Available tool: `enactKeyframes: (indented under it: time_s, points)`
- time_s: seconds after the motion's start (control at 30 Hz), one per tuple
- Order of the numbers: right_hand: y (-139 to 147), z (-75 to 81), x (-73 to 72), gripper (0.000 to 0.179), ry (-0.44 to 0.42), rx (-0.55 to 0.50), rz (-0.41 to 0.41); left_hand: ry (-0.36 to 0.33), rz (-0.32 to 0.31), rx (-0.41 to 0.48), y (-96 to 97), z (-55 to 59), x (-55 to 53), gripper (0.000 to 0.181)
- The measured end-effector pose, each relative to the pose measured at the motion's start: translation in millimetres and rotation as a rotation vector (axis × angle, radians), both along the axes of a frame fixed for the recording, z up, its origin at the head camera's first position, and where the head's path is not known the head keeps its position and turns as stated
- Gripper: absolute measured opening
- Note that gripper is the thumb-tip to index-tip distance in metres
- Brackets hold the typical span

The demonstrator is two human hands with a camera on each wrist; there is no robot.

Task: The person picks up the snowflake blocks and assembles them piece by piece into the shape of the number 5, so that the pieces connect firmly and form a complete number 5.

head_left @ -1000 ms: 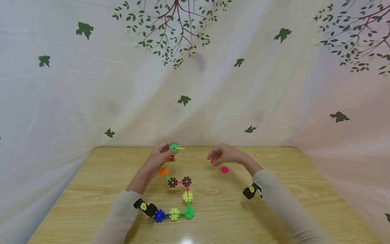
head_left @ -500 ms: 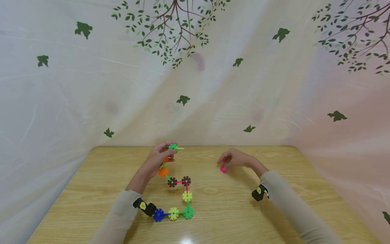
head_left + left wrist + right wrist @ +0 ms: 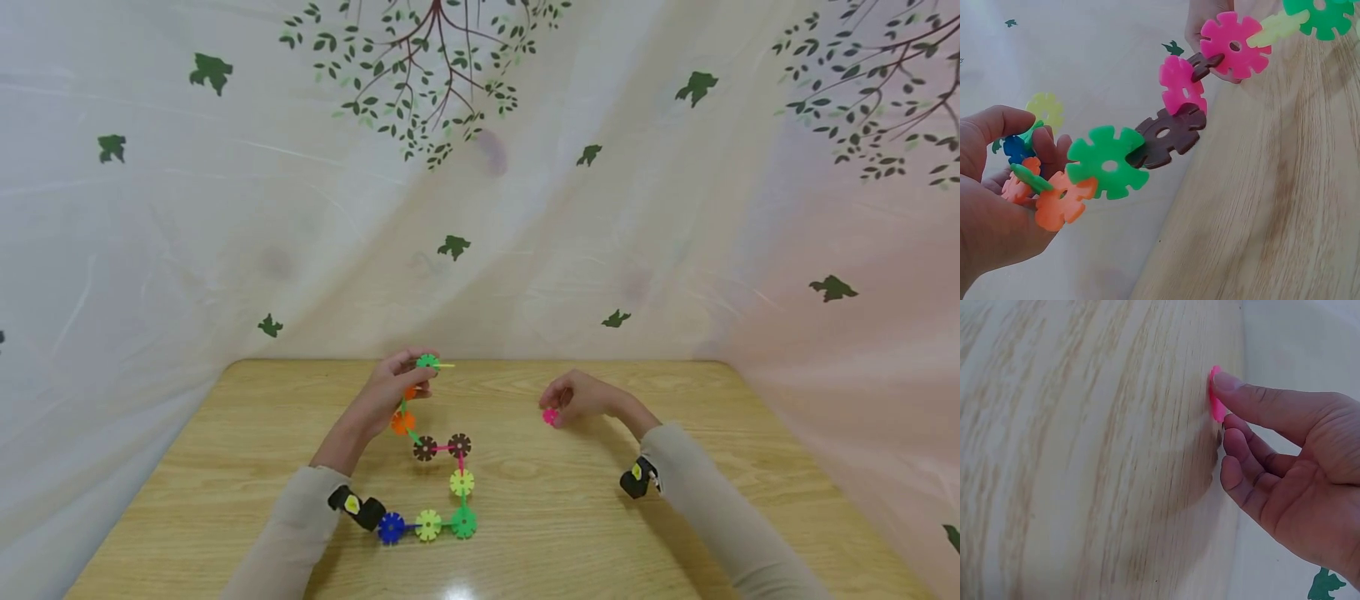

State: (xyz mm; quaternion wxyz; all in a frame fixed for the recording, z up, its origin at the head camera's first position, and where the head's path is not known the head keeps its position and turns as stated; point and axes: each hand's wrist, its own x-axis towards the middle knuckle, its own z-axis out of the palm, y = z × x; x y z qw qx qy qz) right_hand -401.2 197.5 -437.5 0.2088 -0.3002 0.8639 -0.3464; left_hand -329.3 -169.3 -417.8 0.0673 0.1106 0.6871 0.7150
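Note:
My left hand (image 3: 381, 396) grips one end of a chain of slotted plastic snowflake discs. By its fingertips are a green disc (image 3: 428, 362) and a thin yellow one seen edge-on. From the hand the chain runs toward me through an orange disc (image 3: 402, 422), brown ones and a yellow disc (image 3: 462, 483). It turns left at a green disc (image 3: 463, 522) and ends in a blue disc (image 3: 391, 527). Farther right, my right hand (image 3: 583, 397) pinches a loose pink disc (image 3: 551, 417) low over the table. In the right wrist view the thumb presses on this pink disc (image 3: 1215, 394).
The wooden table (image 3: 540, 533) reaches back to a pale curtain (image 3: 360, 233) printed with leaves and branches. The near end of the chain lies beside the left wrist's black camera (image 3: 358, 507). Another black camera (image 3: 637, 477) is strapped to the right wrist.
My right hand has moved right and down to the pink disc and taken it between thumb and fingers. The disc is now tilted up. My left hand and the chain stay in place.

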Motion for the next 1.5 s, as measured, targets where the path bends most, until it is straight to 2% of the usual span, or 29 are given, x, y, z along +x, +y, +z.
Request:
enactKeyframes:
  time_s: [0.3, 0.57, 0.97, 1.23, 1.5]
  points:
    - [1.2, -3.1, 0.8, 0.027, 0.026, -0.005, 0.004, -0.020, -0.067, 0.011, -5.9, 0.5, -1.8, 0.030]
    - [0.4, -3.6, 2.5, 0.025, 0.016, -0.007, -0.014, -0.052, -0.098, 0.036, -9.5, 0.4, -2.7, 0.025]
    - [-1.4, -9.3, 1.3, 0.020, 0.020, -0.125, 0.016, -0.072, -0.107, 0.046, -10.1, 3.3, -1.4, 0.022]
    - [-13.4, -14.0, -2.5, 0.023, 0.000, -0.173, -0.100, -0.069, -0.096, 0.060, -9.2, 5.1, 0.7, 0.023]
    - [-37.7, -2.6, 3.3, 0.028, -0.024, -0.246, -0.185, -0.069, -0.075, 0.077, -6.0, 3.2, 0.9, 0.019]
